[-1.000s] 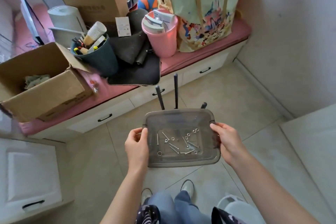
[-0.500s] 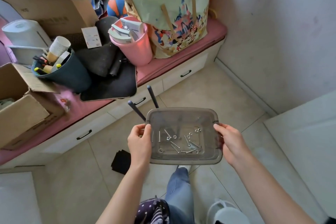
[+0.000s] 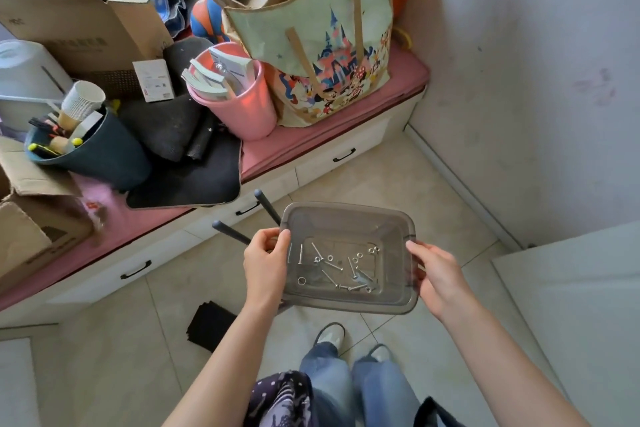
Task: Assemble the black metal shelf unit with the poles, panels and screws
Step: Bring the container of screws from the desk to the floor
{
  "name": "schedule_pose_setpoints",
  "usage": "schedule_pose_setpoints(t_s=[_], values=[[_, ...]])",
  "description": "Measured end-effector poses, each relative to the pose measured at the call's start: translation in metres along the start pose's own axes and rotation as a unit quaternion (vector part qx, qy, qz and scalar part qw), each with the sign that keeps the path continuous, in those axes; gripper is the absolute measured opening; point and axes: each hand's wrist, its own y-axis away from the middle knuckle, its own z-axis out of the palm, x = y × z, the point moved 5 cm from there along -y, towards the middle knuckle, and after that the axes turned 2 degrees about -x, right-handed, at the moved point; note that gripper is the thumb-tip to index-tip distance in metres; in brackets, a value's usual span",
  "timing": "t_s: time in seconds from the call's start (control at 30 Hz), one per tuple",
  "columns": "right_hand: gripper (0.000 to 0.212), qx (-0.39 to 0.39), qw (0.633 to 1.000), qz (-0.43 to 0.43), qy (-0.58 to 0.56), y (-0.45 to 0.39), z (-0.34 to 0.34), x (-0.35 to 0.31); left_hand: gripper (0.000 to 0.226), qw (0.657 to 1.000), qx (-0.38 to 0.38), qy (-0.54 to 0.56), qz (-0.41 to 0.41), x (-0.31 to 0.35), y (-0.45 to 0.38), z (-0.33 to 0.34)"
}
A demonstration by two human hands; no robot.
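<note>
Carrying the hardware: both hands hold a clear plastic tray (image 3: 349, 215) of screws (image 3: 332, 265) and washers above the tiled floor.

The left hand (image 3: 265, 262) grips the tray's left rim, the right hand (image 3: 438, 276) its right rim. Judged step: fetching fasteners; next the tray needs setting down level near the parts. Two dark poles (image 3: 266, 206) jut from behind the tray, their lower ends hidden. A black panel (image 3: 207, 324) lies on the floor, partly covered by the left forearm. The screw count is unclear.

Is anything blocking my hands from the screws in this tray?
Nothing visible: the loose silver screws lie uncovered in the lidless grey translucent plastic tray, whose sides the left hand and right hand grip.
</note>
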Motion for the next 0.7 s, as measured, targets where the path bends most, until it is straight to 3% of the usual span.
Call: schedule_pose_setpoints(t_s=[0.17, 0.43, 0.53, 0.7], values=[[0.013, 0.020, 0.998, -0.012, 0.050, -0.044, -0.030, -0.017, 0.008, 1.000, 0.013, -0.016, 0.003, -0.002, 0.025, 0.042], [0.021, -0.031, 0.987, -0.051, 0.148, -0.110, -0.073, -0.046, 0.012, 0.997, 0.068, -0.008, -0.043, -0.040, 0.056, 0.116], [0.021, -0.019, 0.979, -0.079, 0.189, -0.134, -0.083, -0.053, 0.008, 0.996, 0.034, -0.042, -0.077, -0.064, 0.054, 0.141], [0.019, -0.002, 0.939, -0.173, 0.296, -0.180, -0.087, -0.058, 0.031, 0.985, -0.043, -0.094, -0.141, -0.124, 0.038, 0.188]])
